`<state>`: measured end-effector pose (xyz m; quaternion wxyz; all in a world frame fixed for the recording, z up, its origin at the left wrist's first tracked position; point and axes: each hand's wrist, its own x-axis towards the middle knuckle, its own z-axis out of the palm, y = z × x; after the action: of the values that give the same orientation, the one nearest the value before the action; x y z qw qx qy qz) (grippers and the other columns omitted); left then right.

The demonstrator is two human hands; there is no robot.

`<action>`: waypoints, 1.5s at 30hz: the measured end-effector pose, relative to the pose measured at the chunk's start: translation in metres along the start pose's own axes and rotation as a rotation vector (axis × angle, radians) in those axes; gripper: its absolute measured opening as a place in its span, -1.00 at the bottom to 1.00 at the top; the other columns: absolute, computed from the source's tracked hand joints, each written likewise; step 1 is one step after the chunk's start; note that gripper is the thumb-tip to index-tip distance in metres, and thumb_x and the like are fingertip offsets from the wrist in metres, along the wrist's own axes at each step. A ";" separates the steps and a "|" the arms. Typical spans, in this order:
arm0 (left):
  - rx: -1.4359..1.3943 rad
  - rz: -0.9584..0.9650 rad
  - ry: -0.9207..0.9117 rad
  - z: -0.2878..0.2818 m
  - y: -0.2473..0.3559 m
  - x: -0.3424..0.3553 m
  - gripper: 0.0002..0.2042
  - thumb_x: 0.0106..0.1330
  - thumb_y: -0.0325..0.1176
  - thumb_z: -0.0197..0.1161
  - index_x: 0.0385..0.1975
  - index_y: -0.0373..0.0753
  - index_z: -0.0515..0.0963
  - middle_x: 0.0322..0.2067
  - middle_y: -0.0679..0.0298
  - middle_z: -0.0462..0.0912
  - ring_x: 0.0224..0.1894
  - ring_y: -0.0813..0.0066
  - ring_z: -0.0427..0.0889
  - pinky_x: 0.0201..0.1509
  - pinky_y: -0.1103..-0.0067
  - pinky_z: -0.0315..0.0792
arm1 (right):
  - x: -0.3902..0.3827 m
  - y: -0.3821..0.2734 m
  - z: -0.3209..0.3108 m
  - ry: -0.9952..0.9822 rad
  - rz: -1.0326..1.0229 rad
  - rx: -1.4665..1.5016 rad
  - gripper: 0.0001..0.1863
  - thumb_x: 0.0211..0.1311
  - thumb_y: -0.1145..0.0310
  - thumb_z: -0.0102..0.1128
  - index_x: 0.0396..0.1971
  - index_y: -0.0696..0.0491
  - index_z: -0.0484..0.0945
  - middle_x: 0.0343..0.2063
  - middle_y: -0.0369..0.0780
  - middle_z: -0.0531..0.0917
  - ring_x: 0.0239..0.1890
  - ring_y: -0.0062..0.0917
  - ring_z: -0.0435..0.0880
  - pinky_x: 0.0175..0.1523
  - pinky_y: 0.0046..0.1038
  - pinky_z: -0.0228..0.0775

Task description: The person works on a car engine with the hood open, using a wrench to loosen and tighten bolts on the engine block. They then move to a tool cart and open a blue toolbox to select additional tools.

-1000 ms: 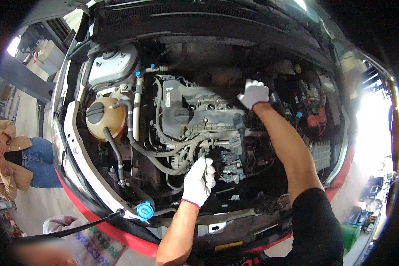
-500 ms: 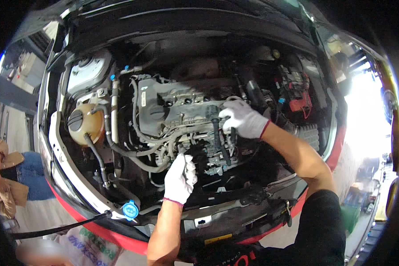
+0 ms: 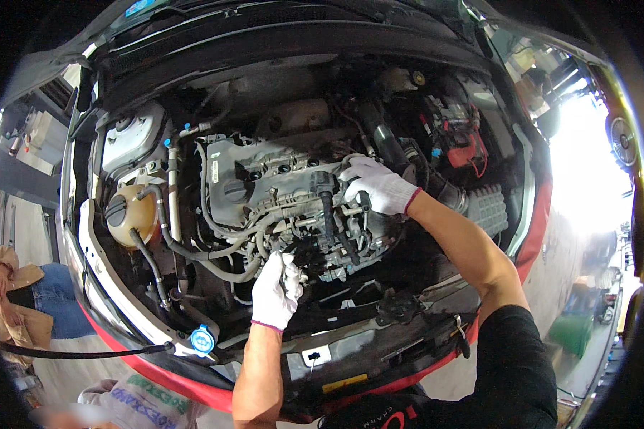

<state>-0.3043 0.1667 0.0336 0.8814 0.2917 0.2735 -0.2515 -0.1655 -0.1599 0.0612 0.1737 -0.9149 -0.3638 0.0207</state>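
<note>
My left hand (image 3: 276, 292), in a white knit glove, is closed at the front of the engine beside the grey hoses (image 3: 229, 272). Whatever its fingers pinch is hidden. My right hand (image 3: 379, 184), gloved too, curls its fingers down at the right end of the engine top (image 3: 225, 168). The fingertips hide what they grip. Just left of them, a black long-stemmed part (image 3: 326, 207), like an ignition coil, slants across the engine's front side. Several round holes show in the engine top, near a black oil cap (image 3: 237, 191).
A tan coolant tank (image 3: 132, 214) stands at the left, with a blue washer cap (image 3: 202, 340) at the front. The battery with a red terminal cover (image 3: 461, 154) sits at the far right. A red bumper (image 3: 186, 390) edges the bay. People (image 3: 21, 300) are at the left.
The whole view has shifted slightly. My right hand sits a little farther back on the engine. A dark tip that showed above my left fingers is no longer distinct.
</note>
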 end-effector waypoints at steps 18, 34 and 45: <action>-0.053 -0.005 -0.026 0.004 0.003 -0.002 -0.72 0.56 -0.07 0.11 -0.21 -0.15 0.57 -0.55 0.48 0.52 -0.64 0.66 0.40 -0.57 0.65 0.26 | -0.074 -0.016 -0.061 0.815 0.565 1.517 -0.66 0.28 0.62 0.06 0.02 0.18 0.62 -0.05 -0.17 0.68 0.13 -0.40 0.61 0.24 -0.19 0.51; -0.151 0.093 -0.032 -0.008 0.014 -0.004 -0.73 0.54 -0.03 0.17 -0.15 -0.10 0.57 -0.47 0.49 0.55 -0.59 0.73 0.36 -0.56 0.71 0.26 | -0.060 -0.176 0.059 -0.129 -0.094 -0.131 -0.73 0.00 0.34 0.25 -0.22 -0.09 0.69 -0.09 -0.27 0.65 0.26 -0.27 0.49 0.31 0.01 0.25; -0.443 0.069 -0.496 0.029 0.008 -0.050 -0.50 0.56 0.09 0.01 0.13 -0.23 0.57 -0.05 0.05 0.70 -0.05 0.07 0.69 0.01 0.24 0.63 | -0.120 -0.246 -0.016 0.399 0.104 0.282 -0.82 0.13 0.51 0.30 -0.24 0.09 0.71 -0.26 -0.17 0.73 -0.19 -0.26 0.69 0.00 -0.29 0.55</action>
<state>-0.3265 0.1675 0.0879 0.9711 0.0322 0.0887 -0.2192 -0.4133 -0.0789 0.1474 0.3669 -0.8850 -0.2682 -0.1007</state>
